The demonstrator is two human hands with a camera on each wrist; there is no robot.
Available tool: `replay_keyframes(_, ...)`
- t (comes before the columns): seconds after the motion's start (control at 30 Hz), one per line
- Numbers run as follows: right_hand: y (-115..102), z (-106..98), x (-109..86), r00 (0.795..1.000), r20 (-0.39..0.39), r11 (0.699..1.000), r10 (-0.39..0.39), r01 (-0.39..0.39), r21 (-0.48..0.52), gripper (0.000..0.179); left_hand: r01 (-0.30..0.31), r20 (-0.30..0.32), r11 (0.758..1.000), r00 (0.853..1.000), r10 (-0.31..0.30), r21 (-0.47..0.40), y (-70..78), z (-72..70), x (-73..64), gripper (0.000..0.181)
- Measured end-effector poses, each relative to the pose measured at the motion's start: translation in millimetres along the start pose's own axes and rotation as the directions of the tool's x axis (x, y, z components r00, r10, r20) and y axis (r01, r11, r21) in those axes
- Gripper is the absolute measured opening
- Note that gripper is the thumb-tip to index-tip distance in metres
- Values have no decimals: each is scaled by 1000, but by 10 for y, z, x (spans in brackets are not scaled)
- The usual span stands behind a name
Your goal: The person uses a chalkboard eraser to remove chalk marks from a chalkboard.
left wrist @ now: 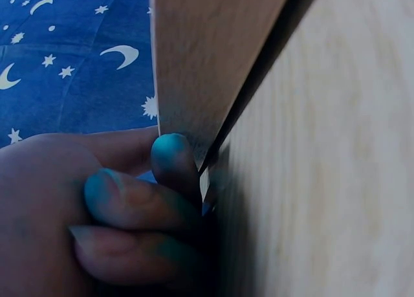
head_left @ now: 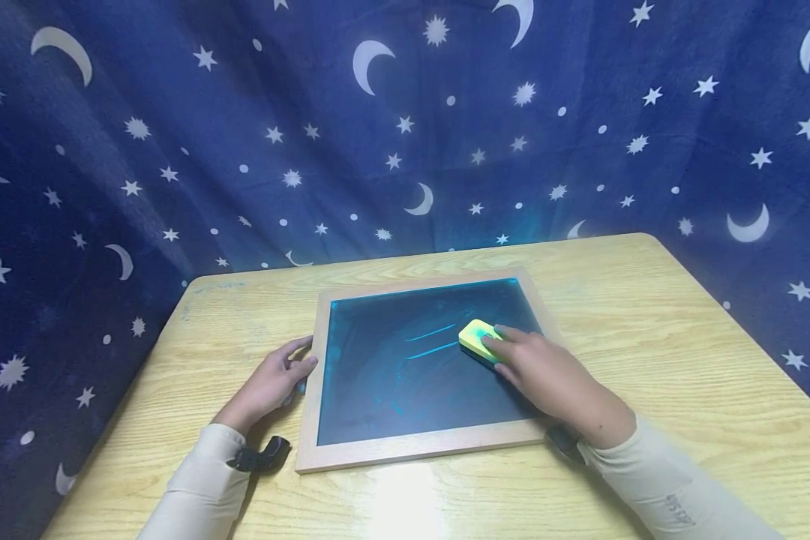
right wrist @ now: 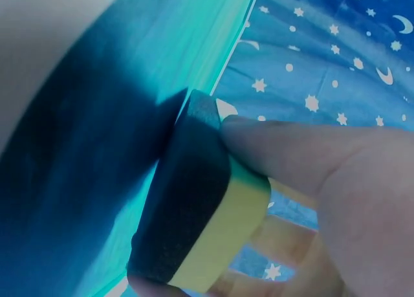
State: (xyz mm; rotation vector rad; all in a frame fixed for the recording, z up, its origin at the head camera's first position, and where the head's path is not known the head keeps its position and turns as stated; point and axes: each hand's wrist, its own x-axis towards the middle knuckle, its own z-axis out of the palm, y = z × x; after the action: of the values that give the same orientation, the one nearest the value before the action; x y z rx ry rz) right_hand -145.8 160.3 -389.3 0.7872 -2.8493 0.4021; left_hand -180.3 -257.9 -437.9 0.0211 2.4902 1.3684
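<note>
A chalkboard (head_left: 371, 405) in a light wooden frame lies on the table, with a few blue chalk lines (head_left: 432, 350) and smears on its dark surface. My right hand (head_left: 547, 367) grips a yellow eraser (head_left: 474, 331) by its sides, dark felt down against the board's right half. In the right wrist view the eraser's felt (right wrist: 187, 187) tilts along the board, thumb at one end. My left hand (head_left: 273, 382) holds the frame's left edge. Up close in the left wrist view, its curled fingers (left wrist: 139, 203) have blue-stained tips, one touching the frame's side (left wrist: 207, 57).
The wooden table (head_left: 648, 330) extends around the board, with faint blue marks (head_left: 209, 291) at its far left. A blue curtain (head_left: 337, 112) with moons and stars hangs behind and beside it. Dark straps (head_left: 263, 455) sit at both wrists.
</note>
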Motion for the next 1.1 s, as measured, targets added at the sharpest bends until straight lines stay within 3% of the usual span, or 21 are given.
replay_keyframes(0.23,0,-25,-4,999,-31,999,-24,23,-27,42,-11,-9,999,1000,11,44,-3,9,13,61)
replay_keyframes(0.6,-57,9,-7,999,-29,997,-39,37,-71,42,-13,-15,999,1000,13,42,4,8,-3,60)
replay_keyframes(1.1,-155,41,-28,999,41,999,-10,11,-33,41,-16,-14,998,1000,17,54,-10,1,18,60)
